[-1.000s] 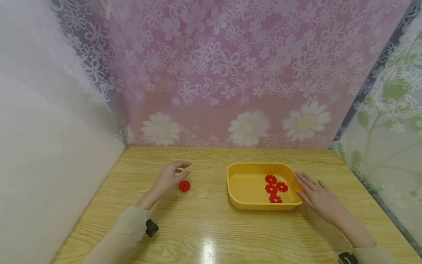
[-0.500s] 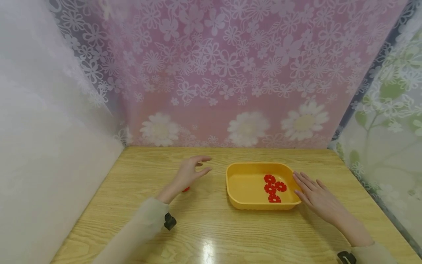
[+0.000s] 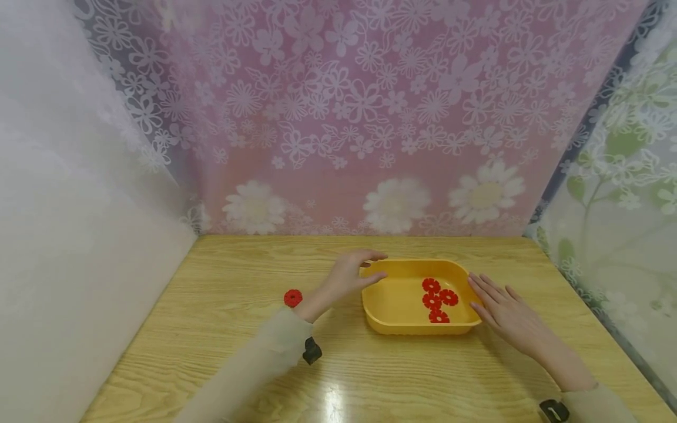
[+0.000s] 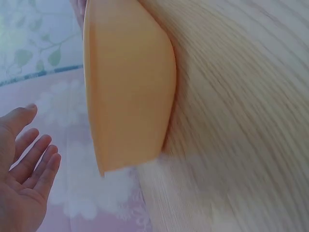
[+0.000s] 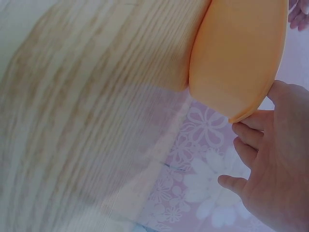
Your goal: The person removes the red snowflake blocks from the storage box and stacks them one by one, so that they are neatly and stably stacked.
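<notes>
A yellow plastic basin (image 3: 394,299) stands on the wooden table, with several red flower-shaped plastic discs (image 3: 432,301) lying at the right of its floor. Above its left rim hovers my left hand (image 3: 349,275), thumb and fingers spread apart and nothing between them; the left wrist view shows the same bare palm (image 4: 24,188). My right hand (image 3: 510,317) rests its straight fingers against the basin's right rim, and in the right wrist view its fingertips touch that edge. Another red notched disc (image 3: 292,298) lies on the table, left of my left wrist.
The wood-grain table (image 3: 254,258) ends at a pink flowered curtain (image 3: 317,147) along the back. A white cloth wall (image 3: 79,235) closes the left side, and a leaf-patterned curtain (image 3: 608,235) the right.
My left hand has travelled right, from beside the lone red disc to the basin's left rim, holding nothing. The right hand stays at the right rim.
</notes>
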A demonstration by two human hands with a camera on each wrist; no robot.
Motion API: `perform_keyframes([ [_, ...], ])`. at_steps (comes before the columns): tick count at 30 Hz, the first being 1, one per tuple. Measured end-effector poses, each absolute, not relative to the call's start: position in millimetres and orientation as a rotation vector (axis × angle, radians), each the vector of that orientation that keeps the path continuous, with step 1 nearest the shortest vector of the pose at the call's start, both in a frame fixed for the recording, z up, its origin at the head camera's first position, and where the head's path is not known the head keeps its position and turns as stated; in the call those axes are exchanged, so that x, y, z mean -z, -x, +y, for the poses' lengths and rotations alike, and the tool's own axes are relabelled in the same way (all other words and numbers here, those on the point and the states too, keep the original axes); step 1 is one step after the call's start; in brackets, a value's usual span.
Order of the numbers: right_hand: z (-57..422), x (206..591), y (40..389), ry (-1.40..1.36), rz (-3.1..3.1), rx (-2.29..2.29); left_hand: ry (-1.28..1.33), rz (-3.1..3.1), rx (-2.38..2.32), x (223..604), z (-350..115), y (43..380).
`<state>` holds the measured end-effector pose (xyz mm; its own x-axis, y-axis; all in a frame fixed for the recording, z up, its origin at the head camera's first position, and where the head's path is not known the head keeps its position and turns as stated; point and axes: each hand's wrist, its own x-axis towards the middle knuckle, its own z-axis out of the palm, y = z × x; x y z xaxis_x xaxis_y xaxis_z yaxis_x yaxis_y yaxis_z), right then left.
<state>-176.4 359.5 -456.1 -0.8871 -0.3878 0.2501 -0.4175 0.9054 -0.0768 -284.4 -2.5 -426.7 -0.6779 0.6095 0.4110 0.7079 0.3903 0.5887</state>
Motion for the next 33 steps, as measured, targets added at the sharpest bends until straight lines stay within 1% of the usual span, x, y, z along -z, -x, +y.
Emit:
perform_keyframes([
  [9,359.9,456.1,177.2,-0.611,-2.847,-0.193,1.289,-2.581,1.042,429.9,41.7,275.3],
  [19,360.3,456.2,177.8,-0.593,-2.866,-0.196,1.442,-2.684,0.872,443.0,82.9,264.9],
  [33,361.0,458.6,178.2,-0.6,-2.855,-0.199,1.685,-2.76,0.575,449.5,117.4,262.3],
])
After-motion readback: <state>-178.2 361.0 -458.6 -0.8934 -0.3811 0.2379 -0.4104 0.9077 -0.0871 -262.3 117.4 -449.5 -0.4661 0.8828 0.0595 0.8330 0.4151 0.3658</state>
